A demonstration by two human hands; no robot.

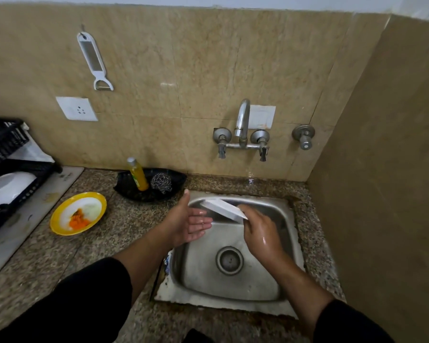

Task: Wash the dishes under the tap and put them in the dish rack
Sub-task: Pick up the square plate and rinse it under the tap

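My right hand grips a white dish by its right edge and holds it tilted over the steel sink. My left hand is open, palm up and wet, just left of the dish at the sink's left rim; whether its fingertips touch the dish is unclear. The tap is on the wall above the sink, with no water stream visible. A yellow plate with orange food scraps lies on the counter to the left. The black dish rack at far left holds a white bowl.
A black tray behind the sink's left corner holds a yellow soap bottle and a steel scrubber. A white board lies under the rack. A peeler hangs on the tiled wall. A side wall stands close on the right.
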